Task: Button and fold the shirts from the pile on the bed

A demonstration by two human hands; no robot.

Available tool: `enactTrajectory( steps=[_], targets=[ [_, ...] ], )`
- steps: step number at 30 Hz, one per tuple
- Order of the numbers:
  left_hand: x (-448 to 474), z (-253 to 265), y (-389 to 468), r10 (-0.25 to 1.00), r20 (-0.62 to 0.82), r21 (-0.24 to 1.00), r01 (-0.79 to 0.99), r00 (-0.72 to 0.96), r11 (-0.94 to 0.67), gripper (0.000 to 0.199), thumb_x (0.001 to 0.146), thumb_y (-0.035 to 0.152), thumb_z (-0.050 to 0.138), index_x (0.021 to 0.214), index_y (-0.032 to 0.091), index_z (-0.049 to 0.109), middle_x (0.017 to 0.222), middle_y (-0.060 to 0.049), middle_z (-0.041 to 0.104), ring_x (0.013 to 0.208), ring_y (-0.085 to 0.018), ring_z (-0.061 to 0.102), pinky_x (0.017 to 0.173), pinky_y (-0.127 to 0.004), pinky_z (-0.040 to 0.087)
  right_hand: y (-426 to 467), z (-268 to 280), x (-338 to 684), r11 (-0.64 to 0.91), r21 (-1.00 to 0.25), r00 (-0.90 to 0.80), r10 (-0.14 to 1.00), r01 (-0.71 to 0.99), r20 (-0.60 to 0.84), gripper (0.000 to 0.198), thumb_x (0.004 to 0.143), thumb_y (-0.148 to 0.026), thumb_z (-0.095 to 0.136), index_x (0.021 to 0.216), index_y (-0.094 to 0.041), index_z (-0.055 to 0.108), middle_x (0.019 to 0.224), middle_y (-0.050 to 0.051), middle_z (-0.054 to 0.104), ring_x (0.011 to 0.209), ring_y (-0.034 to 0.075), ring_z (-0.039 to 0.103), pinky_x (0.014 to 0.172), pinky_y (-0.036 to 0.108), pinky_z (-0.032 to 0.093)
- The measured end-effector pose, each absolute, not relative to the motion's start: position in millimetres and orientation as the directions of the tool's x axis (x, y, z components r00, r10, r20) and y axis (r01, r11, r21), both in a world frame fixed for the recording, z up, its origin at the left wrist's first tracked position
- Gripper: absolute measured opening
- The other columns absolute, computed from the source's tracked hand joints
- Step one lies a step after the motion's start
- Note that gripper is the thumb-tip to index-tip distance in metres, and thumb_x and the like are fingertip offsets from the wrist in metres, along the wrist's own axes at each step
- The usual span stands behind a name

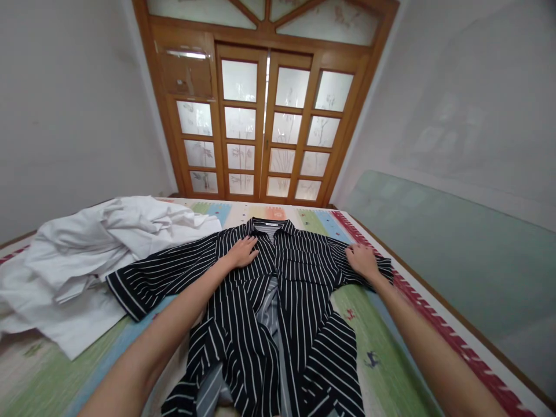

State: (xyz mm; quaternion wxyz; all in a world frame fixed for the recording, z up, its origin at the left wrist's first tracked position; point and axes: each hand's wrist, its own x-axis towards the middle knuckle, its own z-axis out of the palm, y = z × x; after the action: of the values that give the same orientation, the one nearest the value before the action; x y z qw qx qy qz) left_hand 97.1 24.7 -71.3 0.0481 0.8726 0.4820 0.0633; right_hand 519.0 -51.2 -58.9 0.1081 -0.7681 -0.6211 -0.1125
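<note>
A black shirt with white stripes [299, 284] lies front up and unbuttoned, its collar at the far end. Its left-hand sleeve is spread out wide, and the lower hem is rumpled and partly folded over. My left hand [243, 252] rests on the chest just below the collar, fingers stretched out and lying on the fabric. On the right-hand sleeve, my right hand [362, 260] has its fingers bent down around the cloth; the fingertips are partly hidden. Wrinkles run through that sleeve beside the hand.
A crumpled white cloth [99, 243] lies at the left, touching the spread sleeve. Underneath is a colourful patterned bed cover [391, 359]. A pale green panel [452, 249] runs along the right wall. Wooden glazed doors [263, 127] stand behind the far edge.
</note>
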Motion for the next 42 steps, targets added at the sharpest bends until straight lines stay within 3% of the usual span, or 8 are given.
enactTrajectory(
  steps=[4,9,12,15,19,25,35,42],
  targets=[
    [115.7,-71.9,28.6,0.871,0.053,0.190,0.851,0.489,-0.489,0.062,0.099,0.048,0.021,0.149,0.013,0.034,0.156,-0.015,0.032,0.147,-0.031,0.023,0.117,-0.053,0.019,-29.7,-57.6,459.5,0.142,-0.140,-0.085,0.932,0.980,0.352,0.032,0.094,-0.026,0.042,0.106,-0.013,0.068,0.114,0.014,0.068,0.113,0.024,0.057,0.104,0.037,0.035],
    [145.1,-78.9,36.8,0.889,0.157,0.173,0.875,0.429,-0.453,0.067,0.099,0.050,0.021,0.147,0.006,0.035,0.154,-0.020,0.035,0.144,-0.032,0.029,0.116,-0.048,0.023,5.4,-61.1,384.7,0.316,-0.314,-0.221,0.927,0.895,0.302,0.035,0.096,-0.029,0.044,0.119,-0.013,0.065,0.130,0.014,0.063,0.126,0.023,0.053,0.110,0.036,0.033],
    [150.1,-81.2,42.6,0.873,0.143,0.145,0.862,0.467,-0.485,0.068,0.098,0.051,0.024,0.148,0.005,0.034,0.155,-0.020,0.032,0.146,-0.031,0.026,0.117,-0.046,0.021,26.2,-66.7,350.8,0.297,-0.371,-0.232,0.950,0.880,0.209,0.043,0.096,-0.031,0.043,0.130,-0.012,0.059,0.139,0.015,0.056,0.133,0.025,0.047,0.113,0.039,0.031],
    [145.8,-79.9,50.1,0.857,0.096,0.153,0.843,0.507,-0.516,0.072,0.096,0.055,0.027,0.150,0.008,0.031,0.157,-0.017,0.030,0.147,-0.030,0.024,0.118,-0.046,0.020,40.0,-77.1,329.3,0.265,-0.321,-0.231,0.963,0.909,0.140,0.050,0.096,-0.031,0.039,0.138,-0.008,0.052,0.145,0.017,0.049,0.140,0.027,0.038,0.115,0.042,0.027],
    [143.2,-77.5,58.9,0.891,0.091,0.198,0.869,0.444,-0.453,0.068,0.098,0.051,0.017,0.152,0.009,0.025,0.157,-0.015,0.031,0.145,-0.027,0.030,0.117,-0.044,0.022,45.2,-90.0,317.5,0.273,-0.211,-0.234,0.953,0.939,0.191,0.056,0.098,-0.030,0.031,0.144,0.000,0.042,0.151,0.021,0.040,0.145,0.027,0.028,0.119,0.044,0.018],
    [145.6,-80.9,69.3,0.878,0.096,0.144,0.867,0.468,-0.478,0.069,0.097,0.056,0.017,0.153,0.018,0.028,0.159,-0.009,0.028,0.144,-0.032,0.030,0.118,-0.047,0.018,39.5,-87.9,314.9,0.205,-0.209,-0.176,0.973,0.956,0.150,0.066,0.099,-0.044,0.026,0.149,-0.002,0.034,0.157,0.017,0.028,0.148,0.031,0.015,0.118,0.046,0.016],
    [138.8,-84.2,83.9,0.800,0.072,0.092,0.795,0.595,-0.600,0.065,0.098,0.055,0.017,0.154,0.023,0.025,0.160,-0.006,0.024,0.144,-0.029,0.032,0.118,-0.046,0.015,47.9,-79.7,311.0,0.167,-0.219,-0.152,0.985,0.961,0.086,0.059,0.100,-0.038,0.026,0.150,-0.006,0.034,0.158,0.015,0.029,0.148,0.029,0.017,0.117,0.043,0.015],
    [140.2,-81.8,83.1,0.786,0.074,0.139,0.774,0.614,-0.617,0.064,0.098,0.054,0.019,0.153,0.021,0.028,0.160,-0.006,0.025,0.144,-0.029,0.031,0.119,-0.047,0.016,51.1,-81.7,310.1,0.184,-0.280,-0.125,0.969,0.942,0.215,0.049,0.098,-0.032,0.037,0.141,-0.012,0.049,0.150,0.013,0.044,0.143,0.029,0.032,0.114,0.044,0.024]
  ],
)
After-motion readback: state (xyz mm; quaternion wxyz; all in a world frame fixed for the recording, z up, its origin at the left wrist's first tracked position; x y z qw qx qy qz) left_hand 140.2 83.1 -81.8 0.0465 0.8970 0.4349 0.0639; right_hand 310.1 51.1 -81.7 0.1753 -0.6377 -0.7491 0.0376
